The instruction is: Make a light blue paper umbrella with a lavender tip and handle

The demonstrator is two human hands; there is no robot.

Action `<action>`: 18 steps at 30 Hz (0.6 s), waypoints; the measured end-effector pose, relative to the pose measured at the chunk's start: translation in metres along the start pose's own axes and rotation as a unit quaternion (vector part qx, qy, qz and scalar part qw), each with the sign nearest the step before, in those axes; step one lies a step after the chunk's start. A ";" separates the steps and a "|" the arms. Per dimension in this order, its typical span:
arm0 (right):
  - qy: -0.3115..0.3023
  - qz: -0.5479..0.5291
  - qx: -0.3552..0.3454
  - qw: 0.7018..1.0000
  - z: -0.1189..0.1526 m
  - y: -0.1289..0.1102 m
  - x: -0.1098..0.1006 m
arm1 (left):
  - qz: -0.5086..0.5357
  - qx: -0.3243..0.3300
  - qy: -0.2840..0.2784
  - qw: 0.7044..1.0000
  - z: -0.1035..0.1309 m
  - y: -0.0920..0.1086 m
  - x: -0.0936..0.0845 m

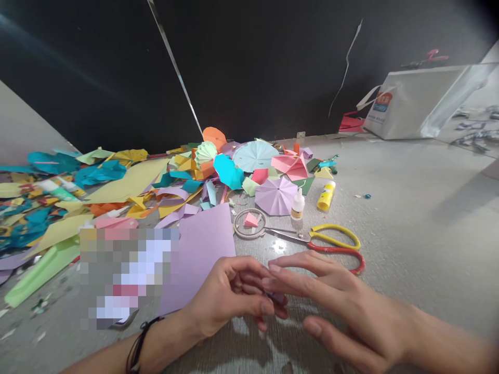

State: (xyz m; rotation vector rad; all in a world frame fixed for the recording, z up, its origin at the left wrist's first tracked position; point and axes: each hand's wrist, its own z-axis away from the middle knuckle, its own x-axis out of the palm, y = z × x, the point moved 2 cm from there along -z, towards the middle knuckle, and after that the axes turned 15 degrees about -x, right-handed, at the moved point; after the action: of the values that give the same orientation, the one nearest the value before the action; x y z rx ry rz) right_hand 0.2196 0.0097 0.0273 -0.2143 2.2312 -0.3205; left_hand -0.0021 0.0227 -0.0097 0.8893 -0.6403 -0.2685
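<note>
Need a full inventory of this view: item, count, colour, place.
Small paper piece: one, purple, at left fingers
Flat paper sheet: one, purple, beyond left hand
Metal scissors: one, yellow and red handles, beyond right hand
Round ring: one, greyish, around pink folded paper
Dropper bottle: one, white, beyond scissors
Cylindrical tube: one, yellow, right of bottle
Pleated paper disc: one, purple, left of bottle
Paper scraps: many, mixed colours, left and centre
Bag: one, white, far right
Wall: one, black, behind
Pixelated patch: contents unreadable
Cord bracelet: one, black, left wrist
Left hand, right hand: bare, foreground
</note>
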 end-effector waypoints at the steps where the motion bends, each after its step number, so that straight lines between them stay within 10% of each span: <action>1: 0.001 -0.001 0.001 1.000 0.000 0.000 0.000 | 0.001 0.000 0.000 1.000 0.000 0.000 0.000; 18: 0.002 -0.010 0.009 1.000 -0.001 -0.001 -0.002 | 0.007 0.029 -0.046 0.999 0.003 0.004 0.001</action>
State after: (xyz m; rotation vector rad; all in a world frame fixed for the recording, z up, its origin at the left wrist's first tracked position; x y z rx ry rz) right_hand 0.2201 0.0099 0.0297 -0.2265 2.2307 -0.3527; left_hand -0.0037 0.0227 -0.0051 0.9322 -0.7420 -0.2794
